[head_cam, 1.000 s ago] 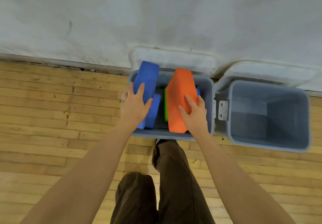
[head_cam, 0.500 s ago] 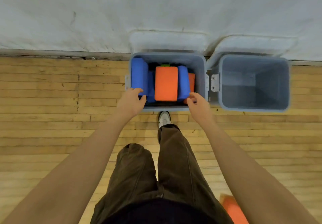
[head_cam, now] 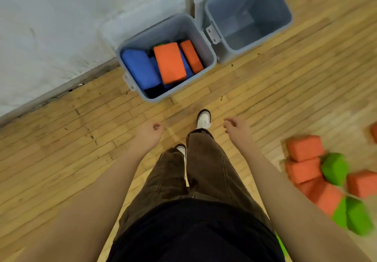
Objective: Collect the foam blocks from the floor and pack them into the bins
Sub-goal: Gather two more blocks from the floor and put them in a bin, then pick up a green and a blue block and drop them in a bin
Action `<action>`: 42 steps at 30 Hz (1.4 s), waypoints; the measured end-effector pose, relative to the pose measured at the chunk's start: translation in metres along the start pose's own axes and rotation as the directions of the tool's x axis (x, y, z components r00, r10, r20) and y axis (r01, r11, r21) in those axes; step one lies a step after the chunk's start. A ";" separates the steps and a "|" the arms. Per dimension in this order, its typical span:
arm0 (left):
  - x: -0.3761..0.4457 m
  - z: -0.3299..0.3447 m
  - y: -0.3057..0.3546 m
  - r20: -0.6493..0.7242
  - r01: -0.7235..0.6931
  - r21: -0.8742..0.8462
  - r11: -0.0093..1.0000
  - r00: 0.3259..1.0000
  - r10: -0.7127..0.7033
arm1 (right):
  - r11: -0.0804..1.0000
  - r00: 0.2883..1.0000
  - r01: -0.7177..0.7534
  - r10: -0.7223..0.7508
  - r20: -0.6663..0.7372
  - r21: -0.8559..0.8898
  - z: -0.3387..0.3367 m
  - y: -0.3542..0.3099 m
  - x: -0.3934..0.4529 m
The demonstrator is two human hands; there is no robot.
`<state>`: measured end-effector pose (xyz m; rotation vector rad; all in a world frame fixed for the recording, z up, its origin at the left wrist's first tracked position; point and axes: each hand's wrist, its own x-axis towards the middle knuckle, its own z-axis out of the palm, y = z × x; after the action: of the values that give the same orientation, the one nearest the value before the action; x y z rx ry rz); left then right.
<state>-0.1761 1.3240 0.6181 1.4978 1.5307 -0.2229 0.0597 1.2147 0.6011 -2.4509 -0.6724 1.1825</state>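
Observation:
A grey bin (head_cam: 210, 57) against the wall holds a blue foam block (head_cam: 138, 68), a large orange block (head_cam: 169, 62) and a narrower orange block (head_cam: 191, 55). To its right stands a second grey bin (head_cam: 285, 8) with nothing in it. A heap of orange blocks (head_cam: 304, 147) and green blocks (head_cam: 334, 168) lies on the floor at the right. My left hand (head_cam: 149, 133) hangs over the floor below the full bin, fingers loosely curled, holding nothing. My right hand (head_cam: 234, 127) hangs beside my shoe, fingers relaxed and holding nothing.
A white wall (head_cam: 61, 27) meets the wooden floor (head_cam: 61, 149) along a dark baseboard. The bins' open lids lean back against the wall. My legs in brown trousers and white shoes (head_cam: 204, 119) stand between my hands.
Both hands let go of the blocks in the left bin and drew back over the floor. My view swung right, bringing the heap of orange and green blocks into sight.

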 end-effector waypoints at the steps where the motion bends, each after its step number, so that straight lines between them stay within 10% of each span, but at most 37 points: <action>1: -0.006 0.007 -0.001 0.023 -0.015 0.014 1.000 1.000 0.015 | 0.999 1.000 -0.021 0.022 -0.017 0.038 -0.001 0.011 -0.012; 12: -0.066 0.128 0.068 0.361 -0.409 0.411 0.815 0.894 0.267 | 0.767 0.875 -0.307 0.461 -0.150 0.564 -0.014 0.205 -0.155; 20: -0.194 0.350 0.159 0.762 -0.823 0.434 0.366 0.552 0.339 | 0.304 0.573 -0.354 0.818 -0.052 0.884 0.020 0.376 -0.300; 28: -0.340 0.543 0.148 0.936 -0.952 0.293 0.087 0.305 0.175 | 0.029 0.357 -0.226 0.933 0.055 0.974 0.019 0.489 -0.404; 37: -0.367 0.665 0.189 0.953 -0.951 0.298 -0.077 0.291 0.086 | 0.028 0.259 -0.092 0.966 -0.003 0.995 -0.069 0.592 -0.403; 42: -0.380 0.766 0.222 0.994 -0.937 0.092 -0.337 0.069 0.079 | 0.026 0.202 -0.098 0.979 -0.005 0.995 -0.116 0.669 -0.363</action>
<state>0.3068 0.5854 0.5811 2.5266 -0.8761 -1.0358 0.1339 0.4482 0.5757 -1.7227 1.3685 0.1852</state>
